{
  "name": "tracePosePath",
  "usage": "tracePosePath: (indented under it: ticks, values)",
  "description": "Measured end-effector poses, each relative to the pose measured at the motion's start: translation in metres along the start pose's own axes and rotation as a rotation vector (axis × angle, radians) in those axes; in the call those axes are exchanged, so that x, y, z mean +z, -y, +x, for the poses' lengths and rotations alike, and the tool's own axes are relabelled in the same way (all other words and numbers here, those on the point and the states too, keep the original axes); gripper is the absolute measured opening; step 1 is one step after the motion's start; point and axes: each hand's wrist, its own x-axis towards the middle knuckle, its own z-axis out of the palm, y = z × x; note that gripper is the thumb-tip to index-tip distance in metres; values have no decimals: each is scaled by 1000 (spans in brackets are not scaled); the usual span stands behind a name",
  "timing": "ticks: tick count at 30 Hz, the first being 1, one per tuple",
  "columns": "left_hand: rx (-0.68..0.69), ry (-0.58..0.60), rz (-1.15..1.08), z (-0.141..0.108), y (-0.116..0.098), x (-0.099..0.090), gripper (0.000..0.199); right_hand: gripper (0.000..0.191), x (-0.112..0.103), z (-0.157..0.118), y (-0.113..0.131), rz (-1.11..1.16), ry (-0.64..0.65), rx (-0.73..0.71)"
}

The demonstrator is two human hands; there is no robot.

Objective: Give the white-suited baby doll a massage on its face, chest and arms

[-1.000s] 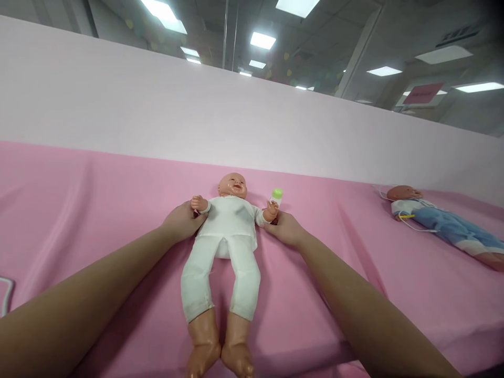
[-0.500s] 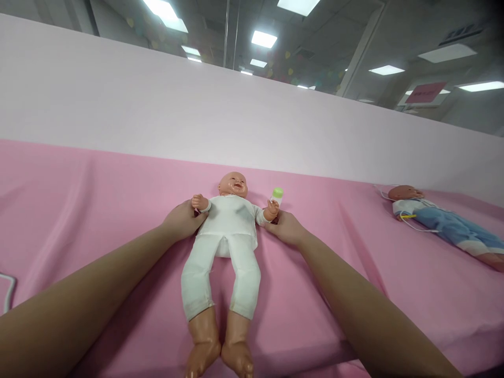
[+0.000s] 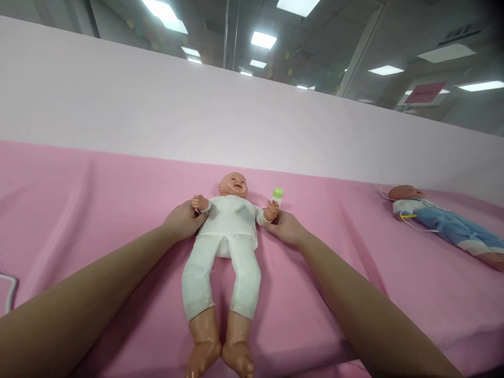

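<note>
A baby doll in a white top and white trousers lies on its back, bare feet toward me. My left hand is closed around the doll's forearm on the left side, its thumb near the cuff; most of its fingers are hidden behind the arm. On the other side my right hand grips the doll's other forearm, its fingertips also largely out of sight. Just beyond that doll hand stands a small white bottle with a green cap, partly covered by the doll's fingers.
Pink cloth covers the surface beneath. Farther right lies a second doll in blue and white, with a thin white tube or cord about it. A white wall rises behind, with glass above. Part of a white bar shows at far left.
</note>
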Motion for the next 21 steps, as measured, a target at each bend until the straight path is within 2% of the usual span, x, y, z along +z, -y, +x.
tracePosePath:
  ticks: [21]
  values:
    - [-28, 34, 0, 0, -2, -2, 31, 33, 0, 1, -2, 4, -5, 3]
